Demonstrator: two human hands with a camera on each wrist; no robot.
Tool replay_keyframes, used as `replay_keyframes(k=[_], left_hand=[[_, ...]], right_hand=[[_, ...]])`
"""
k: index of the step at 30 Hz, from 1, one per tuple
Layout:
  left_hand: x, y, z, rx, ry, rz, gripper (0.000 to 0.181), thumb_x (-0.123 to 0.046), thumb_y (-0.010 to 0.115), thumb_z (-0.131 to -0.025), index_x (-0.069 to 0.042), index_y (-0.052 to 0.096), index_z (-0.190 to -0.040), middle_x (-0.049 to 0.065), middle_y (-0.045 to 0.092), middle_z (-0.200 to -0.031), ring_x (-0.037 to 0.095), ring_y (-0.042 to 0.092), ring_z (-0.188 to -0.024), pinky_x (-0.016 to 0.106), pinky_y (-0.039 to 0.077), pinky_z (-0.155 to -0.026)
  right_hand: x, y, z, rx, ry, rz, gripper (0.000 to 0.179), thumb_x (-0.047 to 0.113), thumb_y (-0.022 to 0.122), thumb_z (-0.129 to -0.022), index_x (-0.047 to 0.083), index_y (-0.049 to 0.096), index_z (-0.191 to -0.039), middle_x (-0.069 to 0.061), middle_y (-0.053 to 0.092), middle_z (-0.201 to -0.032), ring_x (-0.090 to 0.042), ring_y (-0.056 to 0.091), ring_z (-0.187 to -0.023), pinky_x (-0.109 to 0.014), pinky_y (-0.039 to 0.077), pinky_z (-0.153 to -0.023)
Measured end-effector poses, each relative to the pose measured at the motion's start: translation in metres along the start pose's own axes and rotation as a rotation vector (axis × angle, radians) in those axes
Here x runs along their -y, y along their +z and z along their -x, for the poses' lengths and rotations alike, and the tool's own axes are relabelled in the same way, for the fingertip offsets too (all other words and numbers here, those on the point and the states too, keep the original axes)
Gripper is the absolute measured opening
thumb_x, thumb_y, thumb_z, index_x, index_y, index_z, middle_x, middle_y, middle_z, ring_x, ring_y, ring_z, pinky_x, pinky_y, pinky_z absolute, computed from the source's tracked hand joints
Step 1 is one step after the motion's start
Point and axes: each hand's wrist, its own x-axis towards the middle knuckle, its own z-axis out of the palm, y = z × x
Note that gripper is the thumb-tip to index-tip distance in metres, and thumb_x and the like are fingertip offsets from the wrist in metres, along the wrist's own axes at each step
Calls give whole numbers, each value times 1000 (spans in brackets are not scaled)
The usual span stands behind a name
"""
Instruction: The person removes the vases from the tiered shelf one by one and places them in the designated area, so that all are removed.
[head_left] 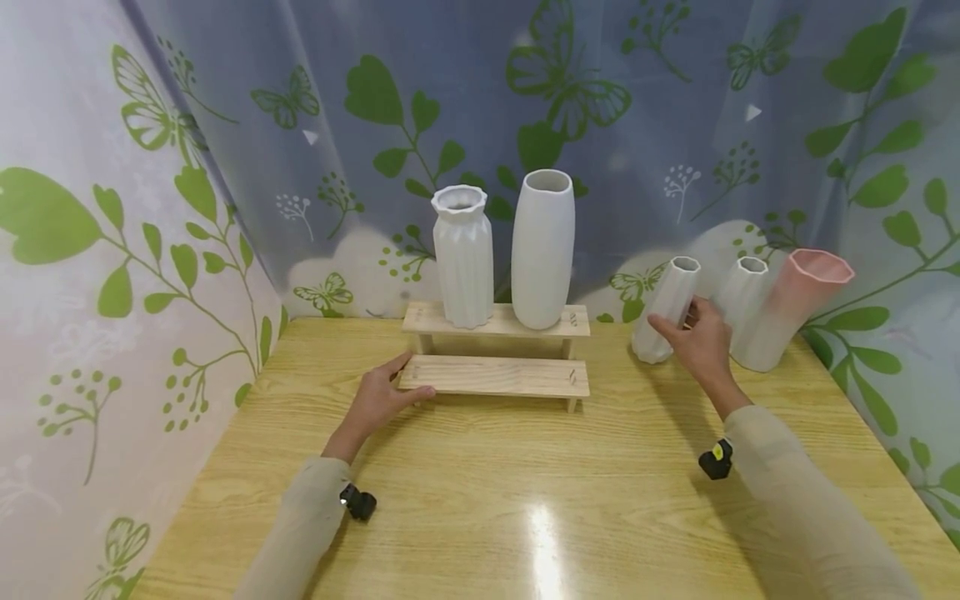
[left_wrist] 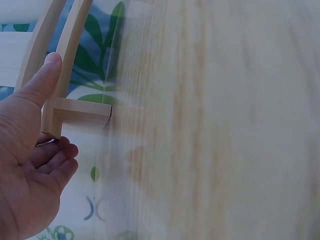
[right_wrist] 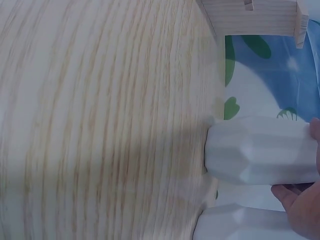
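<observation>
My left hand [head_left: 377,400] grips the left end of the lower step of a two-tier wooden stand [head_left: 495,375]. In the left wrist view the thumb [left_wrist: 47,75] lies along the board, and the other fingers curl round its end. On the upper tier stand a white ribbed vase [head_left: 463,267] with a scalloped rim and a taller, smooth white vase [head_left: 543,250]. To the right, my right hand [head_left: 705,342] holds a slim, faceted white vase [head_left: 662,312] between thumb and fingers. Its base is at the tabletop in the right wrist view.
Just right of the held vase stands a similar white vase [head_left: 742,287], and beside it a pink-and-white vase [head_left: 783,308] with a wide, faceted mouth. All are on a wood-grain table [head_left: 480,492]. A leaf-and-butterfly patterned curtain [head_left: 465,100] hangs behind.
</observation>
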Motion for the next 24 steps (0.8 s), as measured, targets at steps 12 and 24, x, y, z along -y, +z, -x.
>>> replay_keyframes(k=[12,24], left_hand=[[1,0,-1,6,-2,-5,100,-53,82,-83,-8,35,-160,18,35,-162,43,40,-144,57,44,-109],[2,0,-1,10,21,3,101,-54,82,-83,-5,36,-159,19,37,-161,44,41,-143,58,45,-108]], right_hand=[[8,-13,9,-14,1,25,80,45,77,-92,-1,47,-150,-26,56,-143,-44,60,-125,-55,50,-102],[22,-29,26,-56,-31,13,76,43,81,-89,1,53,-146,-21,60,-141,-40,62,-123,-49,52,-100]])
